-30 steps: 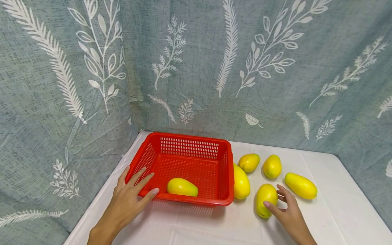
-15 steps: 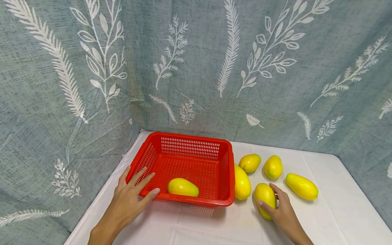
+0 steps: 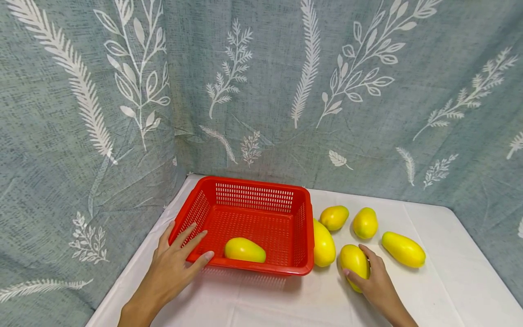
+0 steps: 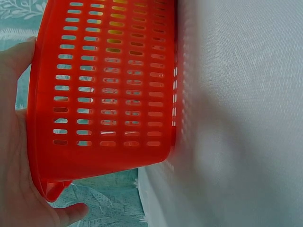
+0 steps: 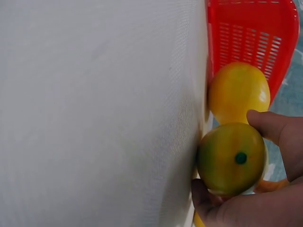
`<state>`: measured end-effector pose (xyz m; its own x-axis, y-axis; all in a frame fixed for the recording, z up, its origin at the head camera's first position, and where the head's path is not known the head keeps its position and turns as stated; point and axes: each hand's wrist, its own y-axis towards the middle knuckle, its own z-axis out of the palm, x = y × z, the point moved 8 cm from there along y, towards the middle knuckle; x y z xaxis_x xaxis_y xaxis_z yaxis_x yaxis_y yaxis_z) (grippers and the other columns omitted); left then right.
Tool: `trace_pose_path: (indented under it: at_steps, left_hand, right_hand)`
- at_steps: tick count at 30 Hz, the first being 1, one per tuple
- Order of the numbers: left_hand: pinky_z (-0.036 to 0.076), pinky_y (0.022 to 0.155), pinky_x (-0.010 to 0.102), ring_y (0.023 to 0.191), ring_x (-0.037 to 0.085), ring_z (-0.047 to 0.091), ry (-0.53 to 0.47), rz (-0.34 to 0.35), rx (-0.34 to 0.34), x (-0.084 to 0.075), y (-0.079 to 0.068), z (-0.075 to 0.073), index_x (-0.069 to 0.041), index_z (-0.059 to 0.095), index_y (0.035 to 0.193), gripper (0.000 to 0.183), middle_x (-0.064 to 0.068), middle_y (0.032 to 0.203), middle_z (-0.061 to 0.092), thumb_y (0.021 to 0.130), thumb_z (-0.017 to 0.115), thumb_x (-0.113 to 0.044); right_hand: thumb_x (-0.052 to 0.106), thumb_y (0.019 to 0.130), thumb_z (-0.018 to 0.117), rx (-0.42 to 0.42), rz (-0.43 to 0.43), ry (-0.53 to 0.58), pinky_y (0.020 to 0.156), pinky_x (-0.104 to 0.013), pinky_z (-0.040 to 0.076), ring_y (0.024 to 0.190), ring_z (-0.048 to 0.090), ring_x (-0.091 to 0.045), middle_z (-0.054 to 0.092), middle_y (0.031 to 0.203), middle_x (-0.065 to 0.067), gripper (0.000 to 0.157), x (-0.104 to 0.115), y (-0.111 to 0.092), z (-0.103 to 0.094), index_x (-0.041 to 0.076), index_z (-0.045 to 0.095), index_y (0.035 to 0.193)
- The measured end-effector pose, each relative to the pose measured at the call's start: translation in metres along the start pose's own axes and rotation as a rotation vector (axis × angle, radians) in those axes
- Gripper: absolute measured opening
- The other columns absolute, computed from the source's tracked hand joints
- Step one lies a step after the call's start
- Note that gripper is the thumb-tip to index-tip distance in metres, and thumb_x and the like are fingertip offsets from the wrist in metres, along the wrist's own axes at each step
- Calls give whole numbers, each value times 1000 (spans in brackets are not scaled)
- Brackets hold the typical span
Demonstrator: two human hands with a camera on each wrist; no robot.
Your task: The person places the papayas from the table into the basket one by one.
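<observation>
My right hand (image 3: 377, 282) grips a yellow mango (image 3: 353, 263) on the white cloth, thumb on its near left side and fingers along its right. In the right wrist view this mango (image 5: 232, 158) shows a greenish end with a dark green stem spot, held between thumb and fingers. My left hand (image 3: 171, 268) rests with spread fingers over the near left corner of a red perforated basket (image 3: 261, 268). The left wrist view shows that hand (image 4: 16, 142) against the basket's rim. One mango (image 3: 244, 250) lies inside the basket near its front wall.
A large mango (image 3: 324, 244) lies beside the basket's right wall. Behind it are two smaller mangoes, one left (image 3: 334, 218) and one right (image 3: 365, 223). A longer yellow fruit (image 3: 403, 250) lies right of my right hand. A patterned grey-green curtain (image 3: 261, 91) encloses the table.
My right hand has moved slightly left and its fingers and thumb have come around the mango, which has barely shifted. The left hand and the basket stay in place.
</observation>
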<state>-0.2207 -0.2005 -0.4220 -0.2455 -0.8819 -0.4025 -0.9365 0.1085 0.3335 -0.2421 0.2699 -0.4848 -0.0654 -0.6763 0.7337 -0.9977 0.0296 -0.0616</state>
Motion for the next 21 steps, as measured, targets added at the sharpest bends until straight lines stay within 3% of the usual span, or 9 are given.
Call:
trace_pose_path:
  at_steps: [8,21]
  left_hand:
    - [26,112,81,153,57,19,-3,-1,2,0,0,1,-16,66,146,61,23,154,56,98,69,-53]
    - [26,112,82,153,57,18,4,-17,17,1,1,2,-17,65,147,61,22,155,55,98,68,-54]
  right_hand:
    - [31,96,79,-22,-25,-9,114,-66,37,135,46,-47,39,152,-34,88,1,-2,-2,-5,31,160]
    - [44,98,76,15,46,34,116,-66,35,140,41,-45,31,162,-29,95,5,-4,-15,2,24,165]
